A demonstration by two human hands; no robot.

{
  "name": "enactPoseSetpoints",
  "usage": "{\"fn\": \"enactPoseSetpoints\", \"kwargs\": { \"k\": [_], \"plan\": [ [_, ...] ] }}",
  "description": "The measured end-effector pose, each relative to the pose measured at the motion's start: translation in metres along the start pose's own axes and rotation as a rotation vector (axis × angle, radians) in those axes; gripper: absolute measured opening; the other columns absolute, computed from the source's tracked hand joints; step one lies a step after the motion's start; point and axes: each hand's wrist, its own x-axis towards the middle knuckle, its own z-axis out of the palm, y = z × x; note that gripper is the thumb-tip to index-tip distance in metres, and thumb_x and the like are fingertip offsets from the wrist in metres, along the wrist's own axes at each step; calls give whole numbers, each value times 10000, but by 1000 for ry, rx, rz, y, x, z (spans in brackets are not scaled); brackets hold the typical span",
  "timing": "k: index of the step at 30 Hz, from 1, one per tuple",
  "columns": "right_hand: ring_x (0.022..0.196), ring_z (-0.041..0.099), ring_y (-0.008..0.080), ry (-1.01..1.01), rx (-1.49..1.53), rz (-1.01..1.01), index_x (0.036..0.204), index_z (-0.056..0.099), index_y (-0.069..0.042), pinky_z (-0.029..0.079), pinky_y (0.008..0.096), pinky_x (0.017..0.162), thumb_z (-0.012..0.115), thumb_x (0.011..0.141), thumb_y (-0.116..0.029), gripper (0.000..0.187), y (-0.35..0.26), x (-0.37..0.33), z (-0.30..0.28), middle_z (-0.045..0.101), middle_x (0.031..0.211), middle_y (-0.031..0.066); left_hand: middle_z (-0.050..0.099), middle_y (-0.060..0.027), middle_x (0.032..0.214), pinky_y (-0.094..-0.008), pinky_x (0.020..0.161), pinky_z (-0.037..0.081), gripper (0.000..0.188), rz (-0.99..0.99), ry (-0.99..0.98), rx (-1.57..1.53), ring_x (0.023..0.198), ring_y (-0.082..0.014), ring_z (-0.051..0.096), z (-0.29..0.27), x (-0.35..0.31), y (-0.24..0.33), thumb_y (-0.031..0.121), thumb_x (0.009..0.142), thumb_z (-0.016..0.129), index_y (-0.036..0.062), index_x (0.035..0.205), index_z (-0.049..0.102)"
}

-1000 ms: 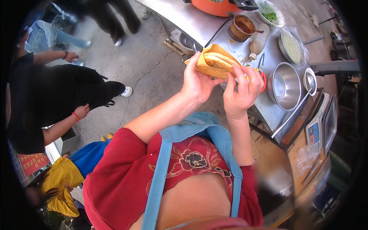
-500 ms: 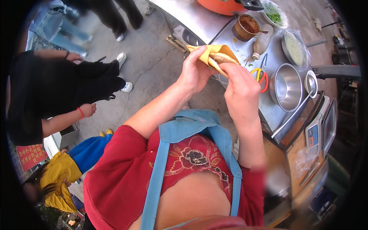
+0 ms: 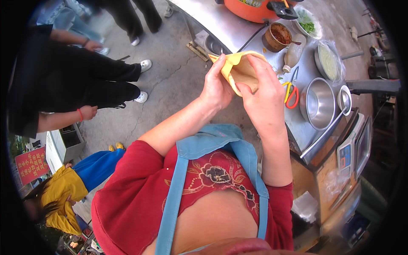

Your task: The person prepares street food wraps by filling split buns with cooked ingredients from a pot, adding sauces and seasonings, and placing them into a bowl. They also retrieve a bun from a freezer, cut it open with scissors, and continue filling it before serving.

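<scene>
Between my hands, above the edge of the metal table (image 3: 304, 142), is a flatbread (image 3: 246, 75) in a yellow paper sleeve (image 3: 232, 63). The bread gapes like a pocket, and I see no filling inside it. My left hand (image 3: 216, 87) is closed round the sleeve's left side, its thumb along the paper. At the right rim, my right hand (image 3: 267, 100) grips the bread, its fingers over the far edge and thumb at the near edge. Just right of that hand lie scissors (image 3: 292, 94) with yellow and red handles, near a bottle (image 3: 293, 58) lying on its side.
Beyond stand a steel bowl (image 3: 318, 111), a ladle (image 3: 327, 132) resting in a small white bowl, a pot of dark red sauce (image 3: 278, 36), a bowl of greens (image 3: 307, 26) and an orange pot (image 3: 255, 12). A scale (image 3: 346, 153) sits right. People stand at left.
The bread has been opened wider and its mouth now faces up more. My right hand's fingers have spread over its far rim. My left hand keeps holding the sleeve.
</scene>
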Motion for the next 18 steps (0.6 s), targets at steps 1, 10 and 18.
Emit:
{"fn": "enactPoseSetpoints", "kwargs": {
  "k": [1,10,18],
  "plan": [
    [991,593,298,6,-6,-9,1122,544,-12,478,354,844,695,640,36,507,0,1,2,603,1061,144,519,-111,1196,-429,1001,348,564,-16,-4,-57,1159,-255,462,0,0,0,517,888,401,64,1219,467],
    [941,612,284,10,54,17,1051,580,-12,491,347,813,723,615,21,460,8,15,4,616,1016,130,489,-130,1235,-456,1020,321,651,-69,115,-147,1176,-286,441,5,16,-5,597,889,306,62,1227,456],
    [880,619,259,74,209,-80,1004,586,-11,492,327,777,721,600,59,432,49,44,-5,615,932,122,528,-144,1185,-437,966,407,475,40,239,-13,1113,-282,506,11,62,-10,394,964,272,24,1187,467]
  ]
}}
